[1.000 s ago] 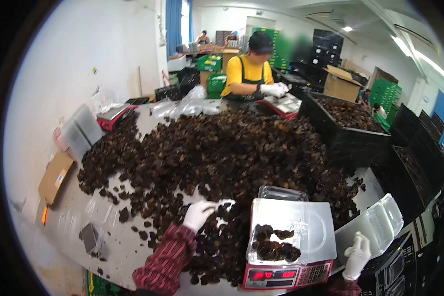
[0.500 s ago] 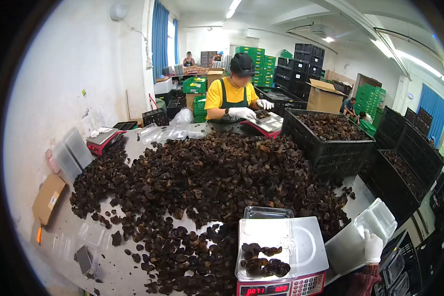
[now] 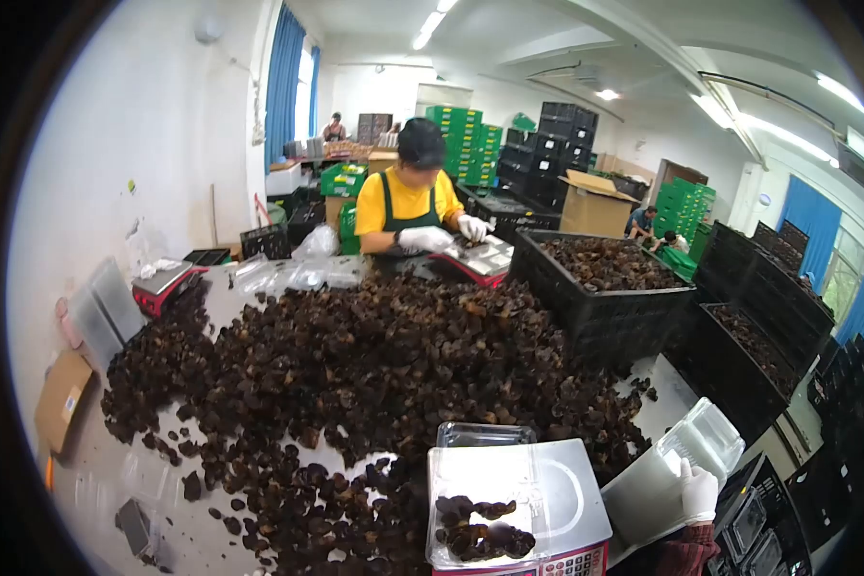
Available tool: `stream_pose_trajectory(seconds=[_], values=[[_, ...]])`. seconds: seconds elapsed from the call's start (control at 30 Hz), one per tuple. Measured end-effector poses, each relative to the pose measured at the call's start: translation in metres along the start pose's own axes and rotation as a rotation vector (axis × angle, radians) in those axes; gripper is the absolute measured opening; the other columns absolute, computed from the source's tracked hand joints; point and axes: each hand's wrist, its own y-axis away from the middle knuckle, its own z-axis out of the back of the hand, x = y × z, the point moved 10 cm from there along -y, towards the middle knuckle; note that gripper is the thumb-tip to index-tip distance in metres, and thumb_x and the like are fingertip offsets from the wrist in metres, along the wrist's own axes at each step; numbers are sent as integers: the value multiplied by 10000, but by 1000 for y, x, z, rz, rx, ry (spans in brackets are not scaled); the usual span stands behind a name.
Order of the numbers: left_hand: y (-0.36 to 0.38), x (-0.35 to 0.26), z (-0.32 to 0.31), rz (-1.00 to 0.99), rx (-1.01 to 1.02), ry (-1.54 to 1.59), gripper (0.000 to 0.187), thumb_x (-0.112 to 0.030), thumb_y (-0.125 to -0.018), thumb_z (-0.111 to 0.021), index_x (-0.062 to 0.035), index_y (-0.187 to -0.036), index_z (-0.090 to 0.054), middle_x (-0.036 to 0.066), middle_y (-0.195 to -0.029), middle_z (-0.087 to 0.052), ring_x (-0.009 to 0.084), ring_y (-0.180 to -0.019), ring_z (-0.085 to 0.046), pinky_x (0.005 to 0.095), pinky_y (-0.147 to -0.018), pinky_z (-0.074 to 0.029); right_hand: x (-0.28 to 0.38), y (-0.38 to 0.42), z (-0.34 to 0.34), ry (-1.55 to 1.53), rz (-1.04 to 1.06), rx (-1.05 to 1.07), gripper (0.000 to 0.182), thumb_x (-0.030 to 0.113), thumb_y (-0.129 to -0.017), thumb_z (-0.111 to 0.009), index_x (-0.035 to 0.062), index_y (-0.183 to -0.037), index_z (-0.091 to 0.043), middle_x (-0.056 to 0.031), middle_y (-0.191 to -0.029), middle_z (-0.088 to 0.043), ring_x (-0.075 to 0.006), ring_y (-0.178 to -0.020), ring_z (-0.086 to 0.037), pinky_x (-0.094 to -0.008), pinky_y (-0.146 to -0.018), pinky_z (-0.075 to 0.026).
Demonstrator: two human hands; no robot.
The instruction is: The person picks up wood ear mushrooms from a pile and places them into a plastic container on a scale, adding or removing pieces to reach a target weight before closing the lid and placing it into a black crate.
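Note:
My right hand [image 3: 698, 492], in a white glove, is at the right side of a leaning stack of clear plastic boxes [image 3: 648, 490]. Its fingers bend onto the side of the stack, one stretched up along it. My left hand is out of sight. Left of the stack stands a scale [image 3: 571, 490] with a red base. On its plate sits a clear plastic box with a few dark pieces of wood ear mushroom [image 3: 485, 528] in it. An upturned clear box [image 3: 485, 435] lies just behind the scale.
A wide heap of wood ear mushrooms [image 3: 355, 355] spreads over the table. Across it a co-worker in a yellow shirt [image 3: 415, 206] handles a box on a second scale [image 3: 480, 259]. A black crate [image 3: 610, 312] full of mushrooms stands right; a third scale [image 3: 168, 278] sits left.
My view has turned, so the whole scene sits further left. My right hand stays at the stack of boxes. The co-worker's head has bent lower over the far scale.

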Motion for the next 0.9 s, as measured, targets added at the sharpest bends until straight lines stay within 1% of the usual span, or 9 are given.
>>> stream_pose_trajectory(seconds=[0.17,0.2,0.4,0.43,0.6,0.7,0.77,0.83,0.9], values=[[-2,-4,5,-39,-90,-18,401,-84,-804,-613,-55,-1203,-587,141,-1225,-564,285,-1170,-502,431,-1031,-355,-7,-2,-4,-118,41,-2,501,338,-941,-504,-67,-662,-599,-256,-642,-571,-406,-600,-555,-459,-610,-420],[2,12,-14,109,89,122,495,-113,-797,-600,-68,-1282,-514,159,-1340,-458,351,-1276,-367,498,-1101,-215,-2,-2,-1,-114,38,37,497,333,-948,-494,-69,-679,-605,-256,-650,-573,-402,-606,-558,-455,-613,-421],[-11,12,17,145,-221,239,296,11,-820,-590,-17,-1112,-633,156,-1172,-585,264,-1030,-582,348,-900,-458,-13,-6,-6,-86,20,62,500,336,-965,-481,-68,-698,-605,-240,-652,-581,-362,-590,-556,-427,-611,-420],[-17,20,9,222,-107,368,341,17,-808,-585,-26,-1145,-618,180,-1256,-525,336,-1175,-488,400,-1010,-375,-11,-6,-4,-112,32,28,500,337,-965,-483,-67,-695,-602,-232,-638,-578,-346,-570,-546,-420,-607,-419],[-67,-3,14,45,-3,364,377,-55,-807,-640,-79,-1183,-610,174,-1253,-538,334,-1150,-508,397,-985,-400,-11,-10,-5,-136,102,14,525,362,-965,-486,-50,-655,-583,-179,-559,-529,-266,-524,-463,-404,-594,-402],[-92,-19,14,-3,64,323,476,-167,-779,-704,-130,-1238,-585,191,-1281,-519,352,-1175,-489,408,-1000,-388,-13,-6,6,105,293,-195,310,256,-955,-519,-21,-1039,-629,-201,-1011,-623,-257,-781,-582,-358,-739,-463],[-104,-39,5,-44,185,356,595,-273,-739,-745,-196,-1294,-543,205,-1346,-460,386,-1240,-426,416,-1032,-359,-42,-13,20,-534,-59,-245,321,157,-957,-507,15,-1242,-545,-146,-1249,-561,-216,-921,-590,-306,-810,-468],[-109,-65,-5,-97,325,300,690,-368,-704,-760,-275,-1334,-496,210,-1417,-372,427,-1302,-333,457,-1061,-317,47,18,99,-105,493,-591,309,112,-966,-486,13,-1252,-546,-81,-1268,-566,-157,-964,-580,-267,-843,-467],[-106,-95,-13,-191,433,227,773,-490,-673,-748,-373,-1366,-429,196,-1490,-240,472,-1345,-209,610,-1051,-238,11,15,128,-964,-75,-665,349,137,-934,-539,37,-1268,-553,-85,-1166,-584,-131,-835,-568,-206,-716,-456]])
